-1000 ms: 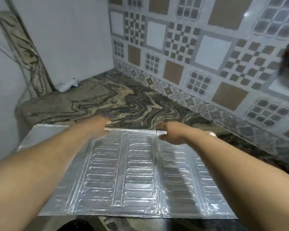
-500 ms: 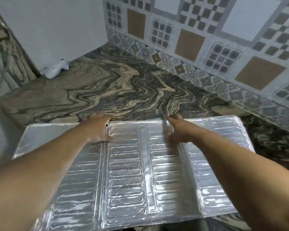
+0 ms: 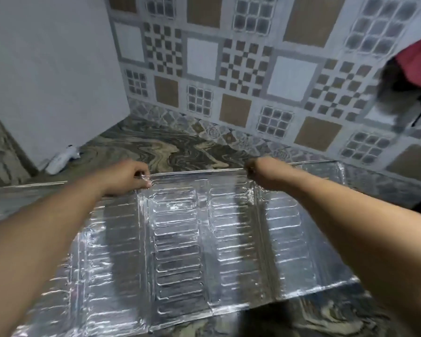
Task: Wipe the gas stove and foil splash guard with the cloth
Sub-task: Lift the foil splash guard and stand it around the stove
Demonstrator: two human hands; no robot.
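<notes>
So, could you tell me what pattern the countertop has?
The countertop shows swirling grey, black and beige veins; head view.

Left hand (image 3: 129,177), right hand (image 3: 261,172) curled, outstretched.

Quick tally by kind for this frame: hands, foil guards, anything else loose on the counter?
Hands: 2, the left hand and the right hand, each with a grip on the guard's far edge
Foil splash guard: 1
White object by the wall on the counter: 1
Total: 4
</notes>
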